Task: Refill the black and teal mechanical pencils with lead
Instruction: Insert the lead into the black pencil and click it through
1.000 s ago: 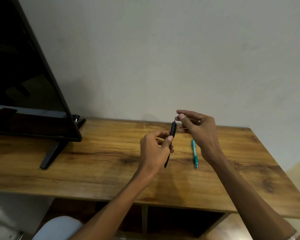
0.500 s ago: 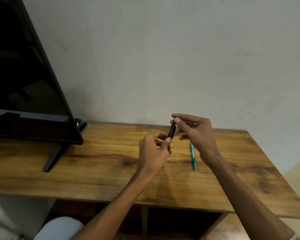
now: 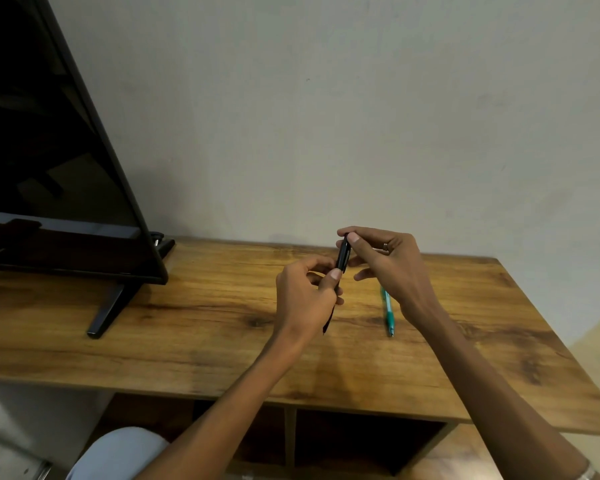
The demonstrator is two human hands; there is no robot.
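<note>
Above the wooden surface (image 3: pixel 201 341), left hand (image 3: pixel 305 296) grips black mechanical pencil (image 3: pixel 342 258) mid-barrel, fingers curled round it, thumb pressed on the side, tip pointing down toward the person. Right hand (image 3: pixel 392 261) pinches the pencil's top end between thumb and forefinger, other fingers loosely spread; ring visible. Likely working the cap or eraser end, can't tell if it's off. Teal mechanical pencil (image 3: pixel 387 311) lies on the surface just right of the hands, under the right wrist, untouched. No lead or lead case visible. TV (image 3: pixel 49 168) on stand at left. Risks: small cap slips from the pinch and rolls off the surface edge; pulling at an angle could drop the pencil; right forearm could nudge the teal one.
</note>
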